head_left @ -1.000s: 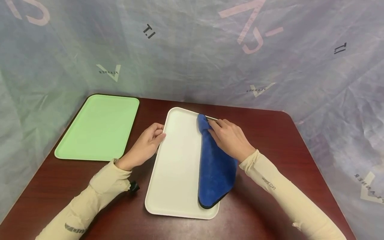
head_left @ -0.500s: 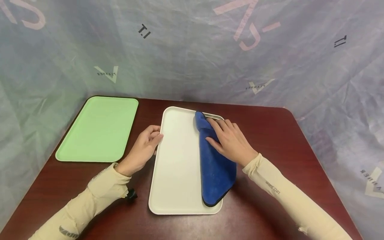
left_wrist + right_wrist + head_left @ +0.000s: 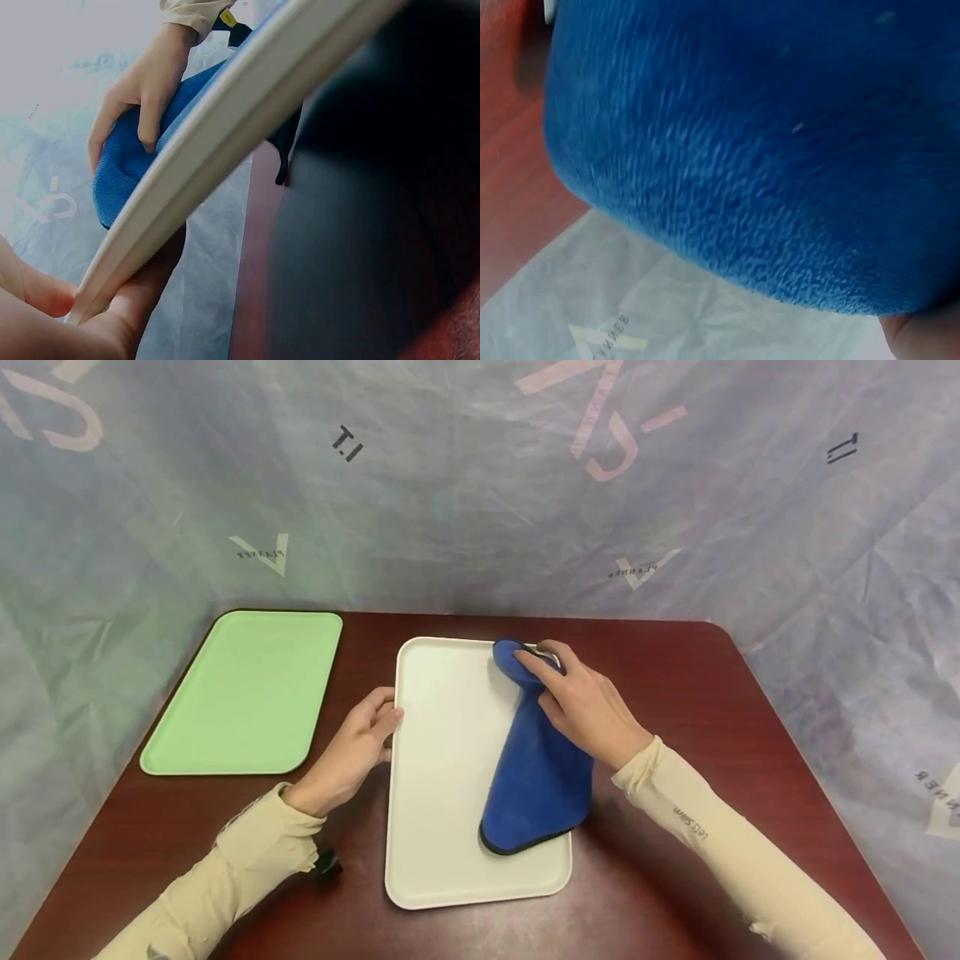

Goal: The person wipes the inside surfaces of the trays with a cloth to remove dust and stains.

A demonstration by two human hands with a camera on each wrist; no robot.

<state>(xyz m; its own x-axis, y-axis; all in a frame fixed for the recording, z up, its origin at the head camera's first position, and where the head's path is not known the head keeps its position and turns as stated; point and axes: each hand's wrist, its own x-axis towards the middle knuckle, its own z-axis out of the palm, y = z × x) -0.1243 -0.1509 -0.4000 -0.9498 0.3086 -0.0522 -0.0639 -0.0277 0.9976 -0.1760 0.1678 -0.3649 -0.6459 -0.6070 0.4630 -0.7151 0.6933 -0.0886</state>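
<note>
A white rectangular tray (image 3: 450, 760) stands raised off the table, as the left wrist view shows its underside. My left hand (image 3: 352, 747) grips its left edge, thumb on the rim and fingers beneath (image 3: 142, 292). Over the tray's right side hangs a blue cloth (image 3: 536, 777) with dark edging. My right hand (image 3: 588, 702) holds the cloth's upper part near the tray's far right corner, fingers bent over it (image 3: 142, 97). Up close, fuzzy blue cloth (image 3: 742, 165) fills most of the right wrist view, where little of that hand shows.
A light green tray (image 3: 247, 693) lies on the left of the dark red-brown table (image 3: 675, 727). Grey printed sheeting (image 3: 450, 510) hangs behind the table and on both sides. A small black object (image 3: 327, 865) is by the left sleeve.
The cloth's upper part has shifted slightly right with my right hand, and its lower corner swings up and left. The white tray sits straighter in view. My left hand keeps its grip.
</note>
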